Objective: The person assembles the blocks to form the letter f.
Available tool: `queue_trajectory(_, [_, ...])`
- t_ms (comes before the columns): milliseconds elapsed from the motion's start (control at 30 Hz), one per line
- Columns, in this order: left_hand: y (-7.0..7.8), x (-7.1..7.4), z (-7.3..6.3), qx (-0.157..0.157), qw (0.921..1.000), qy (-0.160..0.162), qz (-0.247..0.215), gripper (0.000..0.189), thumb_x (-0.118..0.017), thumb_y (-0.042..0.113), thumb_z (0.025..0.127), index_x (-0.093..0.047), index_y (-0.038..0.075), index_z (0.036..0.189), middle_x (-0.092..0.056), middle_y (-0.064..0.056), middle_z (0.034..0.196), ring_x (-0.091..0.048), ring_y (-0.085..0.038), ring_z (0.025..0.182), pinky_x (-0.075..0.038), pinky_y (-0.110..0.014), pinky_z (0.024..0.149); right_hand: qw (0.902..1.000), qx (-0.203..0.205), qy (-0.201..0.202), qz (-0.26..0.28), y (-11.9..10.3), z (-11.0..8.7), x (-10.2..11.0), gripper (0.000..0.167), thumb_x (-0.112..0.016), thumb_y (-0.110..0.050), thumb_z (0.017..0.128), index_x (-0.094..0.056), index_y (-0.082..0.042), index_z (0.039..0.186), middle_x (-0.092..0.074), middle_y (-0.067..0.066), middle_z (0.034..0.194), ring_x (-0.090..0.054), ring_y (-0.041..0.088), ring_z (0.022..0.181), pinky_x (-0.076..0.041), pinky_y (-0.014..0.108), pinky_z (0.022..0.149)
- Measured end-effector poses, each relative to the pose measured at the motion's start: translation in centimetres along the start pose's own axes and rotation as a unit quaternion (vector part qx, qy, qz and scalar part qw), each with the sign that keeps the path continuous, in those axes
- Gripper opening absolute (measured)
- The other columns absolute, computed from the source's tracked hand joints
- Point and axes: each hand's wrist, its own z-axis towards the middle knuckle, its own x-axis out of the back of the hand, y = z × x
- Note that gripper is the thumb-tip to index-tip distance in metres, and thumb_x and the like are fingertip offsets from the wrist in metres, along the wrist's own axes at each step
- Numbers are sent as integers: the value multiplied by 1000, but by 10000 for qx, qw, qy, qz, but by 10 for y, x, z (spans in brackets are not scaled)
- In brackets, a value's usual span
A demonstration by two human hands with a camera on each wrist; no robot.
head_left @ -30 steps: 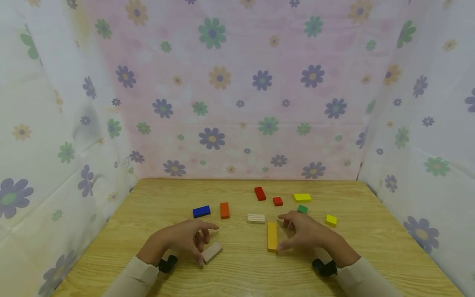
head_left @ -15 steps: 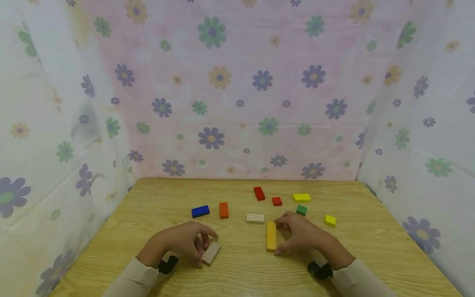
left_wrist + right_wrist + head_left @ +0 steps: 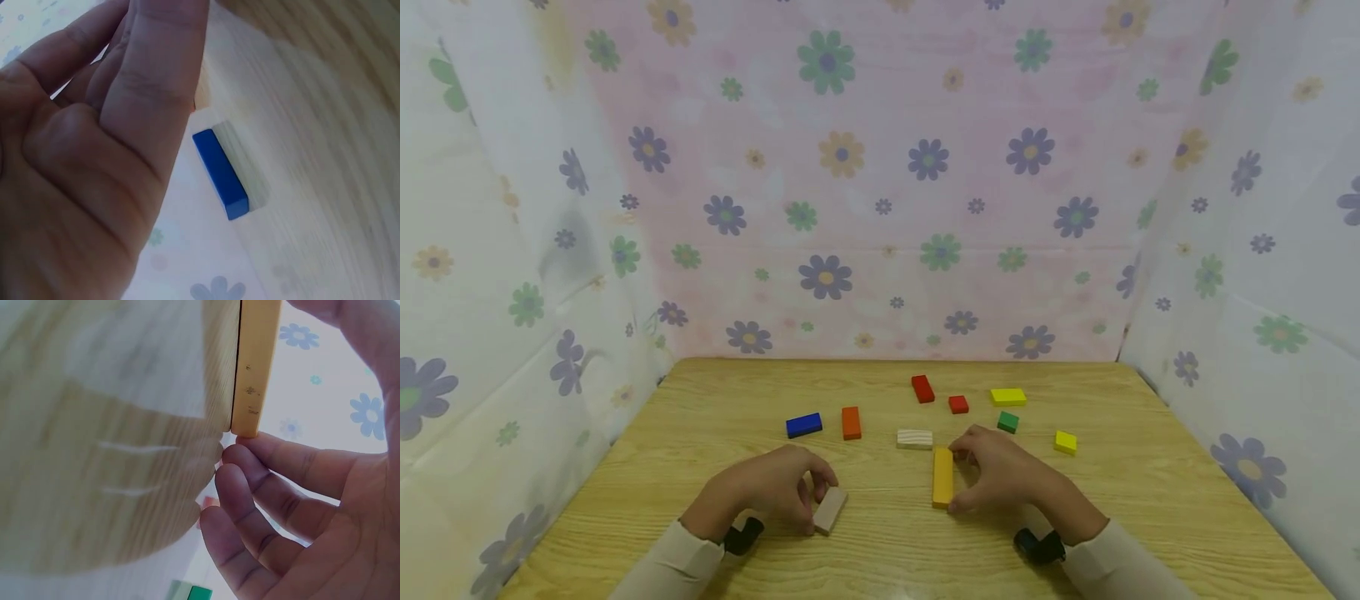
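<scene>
My left hand [image 3: 778,487] is at a plain wooden block [image 3: 831,510] on the near left of the table, its index finger at the far end and its thumb by the near end. In the left wrist view the hand [image 3: 81,156] hides that block. On the other side, my right hand [image 3: 1003,471] holds a long orange-yellow block [image 3: 943,477] lengthwise between thumb and fingertips. The right wrist view shows the index fingertip of the hand [image 3: 300,487] touching one end of this block [image 3: 255,369].
Behind the hands lie a blue block [image 3: 804,425], an orange block [image 3: 851,423] and a pale striped block [image 3: 914,439]. Farther right are two red blocks [image 3: 922,388], a green block [image 3: 1008,422] and two yellow blocks [image 3: 1008,397]. Flowered cloth [image 3: 880,183] encloses the table.
My right hand has closed in from the right onto the orange-yellow block, which has shifted slightly left. Beside my left fingers, the plain wooden block has turned to point more away from me.
</scene>
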Motion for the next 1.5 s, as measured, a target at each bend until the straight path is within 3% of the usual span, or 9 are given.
queue_trajectory(400, [13, -8, 6, -372, 9992, 116, 52, 49, -90, 10, 77, -72, 10, 123, -70, 4, 94, -71, -4, 78, -58, -23, 70, 9998, 111, 33, -137, -11, 9, -7, 80, -88, -57, 70, -67, -10, 132, -63, -3, 115, -60, 14, 102, -55, 40, 89])
queue_trajectory(667, [23, -21, 14, -596, 9965, 301, 501, 45, -92, 15, 74, -76, 11, 116, -71, 11, 86, -67, 2, 74, -57, -20, 68, 9998, 177, -5, -93, -21, 13, -8, 81, -89, -57, 71, -67, -9, 132, -63, -1, 116, -61, 16, 102, -55, 41, 90])
queue_trajectory(967, [37, -34, 19, -456, 9947, 372, 839, 43, -94, 18, 72, -77, 13, 111, -69, 16, 85, -65, 4, 79, -55, -18, 71, 9994, 206, -4, -264, -29, 19, -13, 81, -88, -57, 71, -68, -9, 133, -64, -1, 118, -61, 14, 101, -55, 40, 90])
queue_trajectory(1500, [54, -51, 25, -158, 9949, 693, 709, 41, -97, 24, 70, -79, 12, 104, -68, 16, 80, -63, 2, 76, -53, -18, 69, 9996, 66, -112, -261, -37, 26, -15, 83, -88, -57, 71, -67, -10, 136, -64, -2, 114, -61, 15, 100, -55, 40, 88])
